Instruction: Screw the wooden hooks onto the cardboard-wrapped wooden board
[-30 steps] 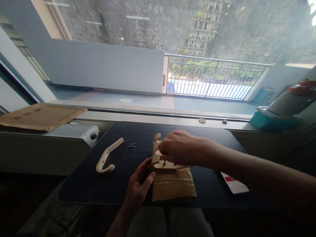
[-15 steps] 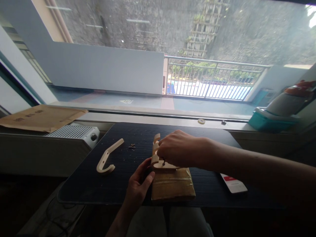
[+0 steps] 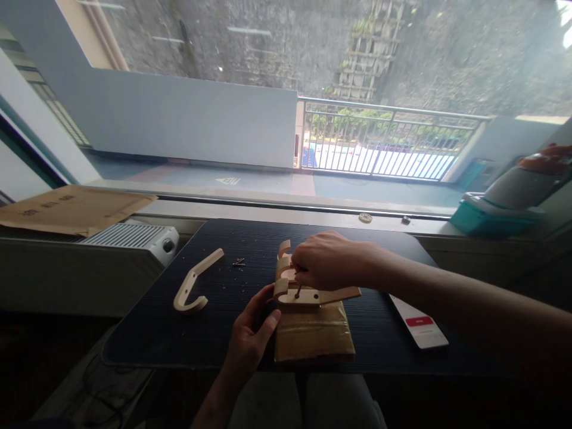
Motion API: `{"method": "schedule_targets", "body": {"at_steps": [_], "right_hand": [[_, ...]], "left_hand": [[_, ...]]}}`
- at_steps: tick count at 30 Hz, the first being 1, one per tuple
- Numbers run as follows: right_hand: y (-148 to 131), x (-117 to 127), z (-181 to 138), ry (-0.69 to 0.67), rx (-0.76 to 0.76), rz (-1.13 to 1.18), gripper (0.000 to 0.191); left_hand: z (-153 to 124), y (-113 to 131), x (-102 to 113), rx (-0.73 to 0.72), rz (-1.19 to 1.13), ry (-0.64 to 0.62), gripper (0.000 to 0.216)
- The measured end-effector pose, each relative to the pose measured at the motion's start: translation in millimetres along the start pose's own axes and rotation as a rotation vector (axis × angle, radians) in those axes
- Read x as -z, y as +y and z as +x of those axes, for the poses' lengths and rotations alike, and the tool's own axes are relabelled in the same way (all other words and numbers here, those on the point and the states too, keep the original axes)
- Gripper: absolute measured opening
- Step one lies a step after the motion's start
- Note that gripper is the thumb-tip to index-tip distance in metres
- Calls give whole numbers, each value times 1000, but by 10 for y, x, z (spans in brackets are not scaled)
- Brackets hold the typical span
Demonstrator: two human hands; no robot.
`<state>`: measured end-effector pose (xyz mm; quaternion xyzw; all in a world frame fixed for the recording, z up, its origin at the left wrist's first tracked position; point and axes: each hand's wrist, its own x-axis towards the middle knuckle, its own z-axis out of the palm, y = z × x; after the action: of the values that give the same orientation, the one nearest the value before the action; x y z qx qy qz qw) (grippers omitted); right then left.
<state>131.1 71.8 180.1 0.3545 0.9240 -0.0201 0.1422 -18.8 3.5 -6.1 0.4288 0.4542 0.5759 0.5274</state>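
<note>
Pale wooden hooks lie in a row across a brown, tape-wrapped block (image 3: 315,339). The nearest wooden hook (image 3: 337,295) has its curled end to the left and two dark spots along its flat part. My left hand (image 3: 250,330) is closed about that curled end, with the thumb by the block's left edge. Above the hook, my right hand (image 3: 324,259) is closed round a screwdriver (image 3: 299,291). Its thin shaft points down at the left dark spot; the handle is hidden in the fist. Another wooden hook (image 3: 190,286) lies loose on the left.
Several small screws (image 3: 239,262) lie on the dark table (image 3: 152,333) beside the loose hook. A phone (image 3: 422,328) rests under my right forearm. Tape (image 3: 365,218) sits on the windowsill, a teal box (image 3: 491,217) at its right. A brown envelope (image 3: 75,208) covers part of the radiator.
My right hand has shifted slightly up and right, uncovering more of the nearest hook and its second dark spot. More of the phone shows. My left hand stays in place.
</note>
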Motion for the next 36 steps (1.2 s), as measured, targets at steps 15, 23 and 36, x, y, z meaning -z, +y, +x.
{"method": "schedule_targets", "body": {"at_steps": [15,23,36], "right_hand": [[-166,77,-11,-81,121,-175,13],[-113,46,6,-20,21,-41,15],[-162,107,-104,-38,102,-172,15]], "left_hand": [[-8,28,-33,12,38,41,51],[-10,45,-39,10,25,24,49],[-8,31,-9,11,39,10,51]]}}
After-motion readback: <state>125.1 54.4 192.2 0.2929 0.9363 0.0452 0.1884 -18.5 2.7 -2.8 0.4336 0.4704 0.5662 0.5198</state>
